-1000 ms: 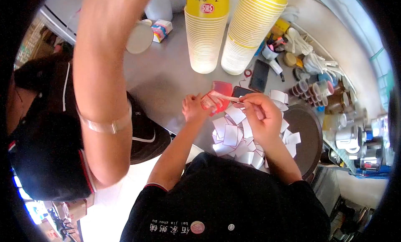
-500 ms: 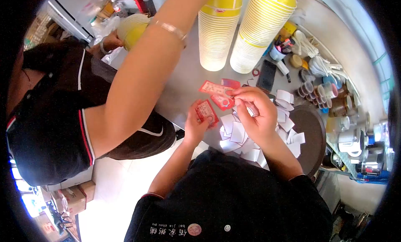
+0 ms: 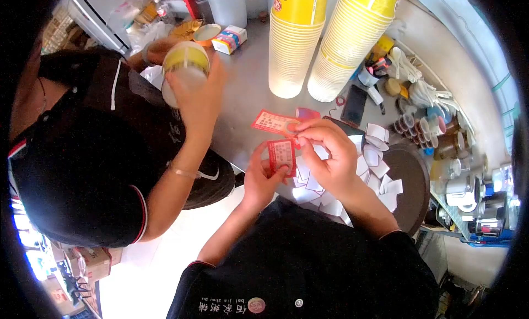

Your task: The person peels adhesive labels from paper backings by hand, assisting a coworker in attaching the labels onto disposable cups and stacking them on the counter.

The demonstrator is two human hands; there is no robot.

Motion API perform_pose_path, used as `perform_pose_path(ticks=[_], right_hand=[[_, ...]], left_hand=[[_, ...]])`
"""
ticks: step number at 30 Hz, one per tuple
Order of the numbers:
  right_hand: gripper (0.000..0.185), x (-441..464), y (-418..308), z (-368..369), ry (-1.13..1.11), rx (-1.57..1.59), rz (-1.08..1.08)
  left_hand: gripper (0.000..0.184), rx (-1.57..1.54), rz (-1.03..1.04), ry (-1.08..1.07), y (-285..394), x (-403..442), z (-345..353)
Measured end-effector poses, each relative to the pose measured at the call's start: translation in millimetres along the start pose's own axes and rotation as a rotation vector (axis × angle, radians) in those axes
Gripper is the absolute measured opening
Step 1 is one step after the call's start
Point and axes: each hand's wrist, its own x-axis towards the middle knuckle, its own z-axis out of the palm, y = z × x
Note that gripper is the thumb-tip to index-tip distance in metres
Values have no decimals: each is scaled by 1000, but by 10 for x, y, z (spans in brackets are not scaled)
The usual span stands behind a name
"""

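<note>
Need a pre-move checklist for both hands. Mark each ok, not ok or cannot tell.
1. Left hand grip on the lower red card: ok, thumb over its face.
2. Right hand grip on the upper red card: ok, held at one end.
3. Co-worker's near hand clear of both: ok, on a cup.
4. White pieces in order: not ok, loose heap.
5. Single card in the left hand: cannot tell.

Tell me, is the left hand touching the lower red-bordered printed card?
Touching. The head view shows the left hand holding the lower red-bordered printed card, its thumb over the card's face near the bottom edge.
</note>
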Motion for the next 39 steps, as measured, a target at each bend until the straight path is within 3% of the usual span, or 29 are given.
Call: perform_pose_path(ticks=[32, 37, 39], right_hand=[[12, 114, -145, 118, -65, -78, -76], [11, 131, -182, 130, -75, -84, -116], [11, 134, -227, 128, -80, -79, -150]], left_hand=[[30, -82, -64, -52, -6, -13, -111], [15, -2284, -1908, 193, 1057, 186, -521], [16, -2329, -1971, 161, 1069, 219, -522]])
